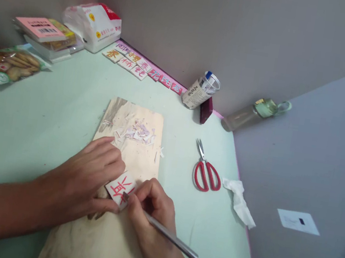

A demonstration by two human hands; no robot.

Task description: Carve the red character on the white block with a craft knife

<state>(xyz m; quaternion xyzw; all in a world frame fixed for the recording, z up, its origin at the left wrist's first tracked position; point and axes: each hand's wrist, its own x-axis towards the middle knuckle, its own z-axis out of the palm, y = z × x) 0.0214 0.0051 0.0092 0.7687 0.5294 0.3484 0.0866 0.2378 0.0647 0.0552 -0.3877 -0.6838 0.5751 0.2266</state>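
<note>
At the lower centre of the frame, tile [120,187]: a white square marked with a red character is held at a slant above the board [141,163].
Left hand [96,173]: the tile is pinched along its edges between fingers and thumb.
Right hand [155,209]: a slim metal tool [171,235] is gripped like a pen, its tip brought to the tile's right part, its shaft pointed toward the lower right.
Shavings [141,132]: pale scraps (some tinted lilac) are scattered over the board's upper part, at mid-frame.
Scissors [207,176]: the red handles are turned downward, right of centre, just beside a crumpled tissue [239,203].
Marked tiles [126,64]: they are laid in rows along the wall, upper centre.
Can [196,93]: it is tilted in the view, left of a bottle [243,116], upper right.
</note>
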